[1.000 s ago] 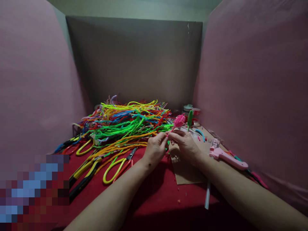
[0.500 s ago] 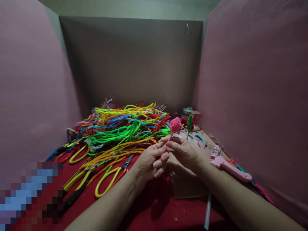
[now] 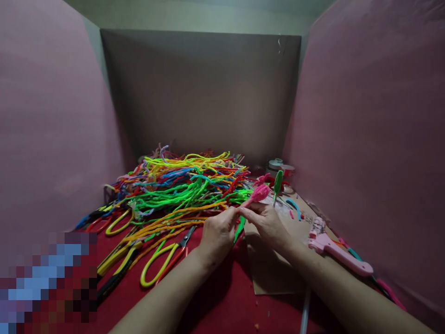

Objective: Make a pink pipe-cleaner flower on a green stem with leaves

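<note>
A fuzzy pink flower bud made of pipe cleaner (image 3: 260,192) tilts up to the right, above the hands. Its pink stem runs down between the fingers of both. My left hand (image 3: 219,234) is closed around the lower stem, back of the hand toward me. Thumb and fingers of my right hand (image 3: 267,225) pinch the same stem just under the bud. Below the grip, a bright green fuzzy leaf (image 3: 239,229) shows between the two hands; where it attaches is hidden. Behind the right hand, another green leaf (image 3: 278,182) stands upright.
A large heap of coloured pipe cleaners (image 3: 187,185) lies at the back left. Yellow-and-red scissors (image 3: 160,264) and black-and-yellow pliers (image 3: 121,266) rest on the red cloth (image 3: 222,306). On the right are a cardboard sheet (image 3: 271,273) and a pink glue gun (image 3: 339,253).
The pink bud has tipped lower and to the right. My left hand has turned, its back now toward me, and the green leaf below the hands has come into fuller view.
</note>
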Motion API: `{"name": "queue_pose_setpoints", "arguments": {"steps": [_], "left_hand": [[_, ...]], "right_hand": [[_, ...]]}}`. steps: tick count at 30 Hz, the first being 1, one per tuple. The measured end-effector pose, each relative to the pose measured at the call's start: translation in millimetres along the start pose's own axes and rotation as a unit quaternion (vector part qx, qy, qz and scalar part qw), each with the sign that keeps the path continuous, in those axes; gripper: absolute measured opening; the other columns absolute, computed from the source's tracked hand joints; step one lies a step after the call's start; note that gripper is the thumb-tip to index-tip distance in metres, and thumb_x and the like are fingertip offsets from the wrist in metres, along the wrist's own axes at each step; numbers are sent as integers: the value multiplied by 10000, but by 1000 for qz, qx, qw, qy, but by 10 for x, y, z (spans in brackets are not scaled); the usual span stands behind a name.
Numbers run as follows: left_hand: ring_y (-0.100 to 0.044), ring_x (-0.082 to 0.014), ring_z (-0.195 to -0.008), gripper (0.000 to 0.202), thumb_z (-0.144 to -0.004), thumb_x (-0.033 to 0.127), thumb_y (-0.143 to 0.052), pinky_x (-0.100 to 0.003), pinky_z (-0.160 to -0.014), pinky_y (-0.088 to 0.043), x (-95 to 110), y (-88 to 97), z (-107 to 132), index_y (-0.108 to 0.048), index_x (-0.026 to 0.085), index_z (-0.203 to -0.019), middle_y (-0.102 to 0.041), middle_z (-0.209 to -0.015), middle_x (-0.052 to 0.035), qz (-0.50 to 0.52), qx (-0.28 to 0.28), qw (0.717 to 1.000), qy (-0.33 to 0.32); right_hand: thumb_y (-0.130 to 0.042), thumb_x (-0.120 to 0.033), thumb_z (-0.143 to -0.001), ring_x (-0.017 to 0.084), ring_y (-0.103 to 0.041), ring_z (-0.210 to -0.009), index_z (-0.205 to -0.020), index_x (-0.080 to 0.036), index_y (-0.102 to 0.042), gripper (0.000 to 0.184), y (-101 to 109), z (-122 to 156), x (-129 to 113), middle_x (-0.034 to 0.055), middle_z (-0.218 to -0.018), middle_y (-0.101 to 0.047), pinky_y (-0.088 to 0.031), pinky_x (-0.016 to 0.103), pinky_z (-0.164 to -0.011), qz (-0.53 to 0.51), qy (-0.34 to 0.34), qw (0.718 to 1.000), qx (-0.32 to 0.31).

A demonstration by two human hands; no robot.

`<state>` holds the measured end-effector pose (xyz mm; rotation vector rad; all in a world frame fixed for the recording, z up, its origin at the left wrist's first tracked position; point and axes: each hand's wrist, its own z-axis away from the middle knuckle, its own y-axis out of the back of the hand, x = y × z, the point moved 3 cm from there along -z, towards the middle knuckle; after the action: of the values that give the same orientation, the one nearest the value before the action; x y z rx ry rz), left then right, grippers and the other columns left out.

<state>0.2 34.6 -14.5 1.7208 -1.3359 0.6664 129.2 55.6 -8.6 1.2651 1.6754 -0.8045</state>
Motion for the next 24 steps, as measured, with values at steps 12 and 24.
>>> {"name": "queue_pose_setpoints", "arguments": {"steps": [12,24], "left_hand": [[-150,6,-258,135,-838,230,-516,-105,-223,-239,50,-152,41,-578,132,-769,-410,-477,81,516,-234,776,276],[-447,-58,-310,212,-768,342,-595,-155,-295,-333,54,-157,4,-578,131,-763,-558,-520,24,270,-134,928,217]], "right_hand": [[-647,-276,-732,109,-452,-552,-715,-167,-684,117,52,20,66,-8,-589,-565,-342,255,-557,-148,-52,985,-76],[-708,-255,-656,92,-408,-511,-653,-166,-669,97,123,56,105,-17,-589,-545,-293,237,-480,-178,-106,977,55]]}}
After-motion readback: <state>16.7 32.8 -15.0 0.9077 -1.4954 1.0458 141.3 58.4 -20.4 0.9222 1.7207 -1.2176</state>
